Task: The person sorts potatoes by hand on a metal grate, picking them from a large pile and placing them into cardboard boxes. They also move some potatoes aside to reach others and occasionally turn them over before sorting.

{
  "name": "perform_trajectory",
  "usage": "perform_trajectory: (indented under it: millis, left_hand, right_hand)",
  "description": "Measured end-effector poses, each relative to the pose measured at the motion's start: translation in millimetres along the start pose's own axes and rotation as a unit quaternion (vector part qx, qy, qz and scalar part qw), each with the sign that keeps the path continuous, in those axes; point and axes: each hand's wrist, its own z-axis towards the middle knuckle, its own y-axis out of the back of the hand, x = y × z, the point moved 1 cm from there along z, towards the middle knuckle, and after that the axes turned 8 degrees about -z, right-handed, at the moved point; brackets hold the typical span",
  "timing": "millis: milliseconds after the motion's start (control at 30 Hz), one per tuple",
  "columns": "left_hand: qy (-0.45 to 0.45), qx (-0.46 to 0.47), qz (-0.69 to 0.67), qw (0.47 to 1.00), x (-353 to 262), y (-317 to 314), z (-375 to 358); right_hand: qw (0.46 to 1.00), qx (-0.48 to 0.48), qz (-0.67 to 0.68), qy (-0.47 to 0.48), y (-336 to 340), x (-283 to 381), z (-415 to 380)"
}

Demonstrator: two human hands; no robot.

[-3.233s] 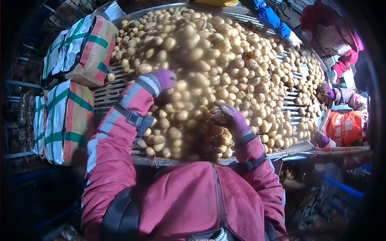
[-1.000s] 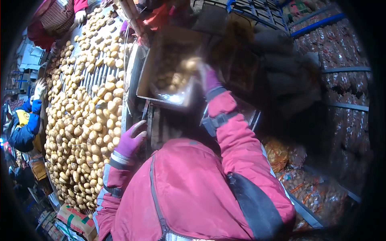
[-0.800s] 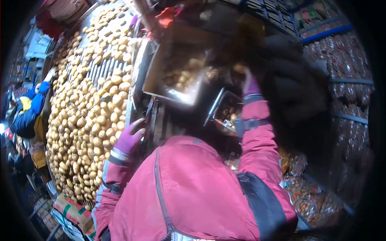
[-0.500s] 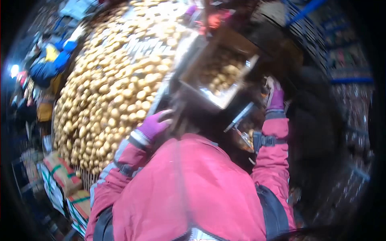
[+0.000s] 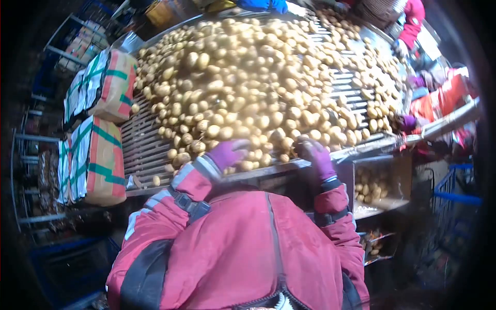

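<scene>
A broad heap of pale potatoes [image 5: 232, 103] covers much of a slatted table [image 5: 142, 150], with slats showing between the heap and two green-taped packages [image 5: 106, 170] on the left. The left hand [image 5: 229, 154], in a purple glove, is at the near edge of the heap, its fingers loosely bent and pointing inward over the closest potatoes; whether it grips one I cannot tell. The right hand [image 5: 316, 155], gloved alike, is at the same edge, well apart from the left (its fingertips are dark and blurred, so its grip cannot be told either). Below the table's edge, right of that hand, an open box [image 5: 404, 178] holds more potatoes. A co-worker's red sleeve [image 5: 414, 23] reaches toward the far right end
</scene>
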Motion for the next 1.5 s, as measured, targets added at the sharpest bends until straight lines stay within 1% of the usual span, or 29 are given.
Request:
perform_trajectory:
  millis: [67,133,167,233,267,333,400,467,500,533,600,633,667,733,767,833,867,933,1000,1033,1100,1133,1167,1200,1233,1300,1333,1433,1500]
  left_hand:
    - [0.022,-0.101,-0.075,0.992,32,37,-16]
    - [-0.033,-0.182,-0.079,0.98,55,73,-26]
    - [0.017,-0.201,-0.088,0.975,45,91,-30]
    - [-0.026,-0.235,-0.029,0.971,65,126,-20]
    - [-0.052,-0.247,0.0,0.968,68,142,-13]
    - [-0.078,-0.267,-0.119,0.953,83,167,14]
    - [-0.075,-0.307,0.019,0.948,76,193,35]
    - [-0.066,-0.299,0.078,0.949,85,210,59]
    - [-0.044,-0.274,0.209,0.938,108,217,75]
    - [0.044,-0.252,0.292,0.921,98,214,80]
    - [-0.008,-0.28,0.299,0.912,144,225,112]
    - [-0.033,-0.23,0.319,0.919,131,228,110]
    - [-0.015,-0.227,0.249,0.941,121,229,102]
    - [0.017,-0.218,0.109,0.97,103,228,81]
    - [-0.005,-0.23,0.018,0.973,98,218,71]
    - [-0.109,-0.212,-0.067,0.969,73,187,48]
    - [-0.159,-0.195,-0.109,0.962,60,171,36]
    - [-0.19,-0.144,0.113,0.965,43,151,13]
    - [-0.121,-0.15,0.113,0.975,52,143,10]
    - [-0.204,-0.197,0.12,0.951,64,167,15]
    - [-0.101,-0.235,-0.013,0.967,80,229,16]
    - [-0.049,-0.294,-0.102,0.949,94,259,16]
    - [-0.044,-0.323,0.081,0.942,99,296,18]
    - [-0.007,-0.374,0.184,0.909,73,313,6]
    - [-0.175,-0.398,0.173,0.884,147,350,31]
    - [-0.121,-0.399,0.311,0.854,180,373,47]
    - [-0.073,-0.389,0.321,0.861,189,375,53]
    - [0.03,-0.369,0.346,0.862,195,372,61]
    - [0.098,-0.337,0.343,0.871,179,366,51]
  right_hand:
    - [0.987,0.082,0.116,-0.08,-43,55,16]
    - [0.971,0.155,0.159,-0.082,-84,62,31]
    - [0.978,0.175,0.111,0.006,-100,75,32]
    - [0.95,0.231,0.196,-0.079,-125,70,42]
    - [0.959,0.223,0.168,-0.054,-134,67,45]
    - [0.97,0.208,0.123,-0.015,-143,69,44]
    - [0.977,0.196,0.088,0.011,-147,79,45]
    - [0.979,0.19,0.063,0.035,-148,85,46]
    - [0.98,0.186,0.054,0.044,-148,86,48]
    - [0.981,0.183,0.051,0.048,-149,83,50]
    - [0.98,0.175,0.094,-0.02,-156,89,57]
    - [0.971,0.17,0.138,-0.093,-160,100,59]
    - [0.956,0.166,0.18,-0.165,-164,106,61]
    - [0.944,0.192,0.208,-0.168,-173,102,73]
    - [0.932,0.19,0.251,-0.179,-182,106,77]
    - [0.916,0.189,0.303,-0.184,-199,123,83]
    - [0.898,0.171,0.341,-0.222,-206,127,84]
    - [0.846,0.22,0.409,-0.261,-220,126,95]
    - [0.88,0.239,0.333,-0.24,-224,148,102]
    - [0.894,0.246,0.297,-0.23,-226,154,103]
    - [0.927,0.282,0.208,-0.134,-222,144,102]
    - [0.943,0.286,0.151,-0.075,-219,136,101]
    - [0.955,0.283,0.092,-0.016,-216,128,101]
    - [0.962,0.267,0.02,0.054,-214,118,101]
    - [0.96,0.247,-0.054,0.12,-212,113,100]
    - [0.959,0.203,-0.135,0.148,-207,122,96]
    - [0.954,0.181,-0.175,0.161,-205,126,95]
    - [0.978,0.206,-0.014,0.025,-201,106,95]
    - [0.976,0.207,-0.025,0.066,-202,99,94]
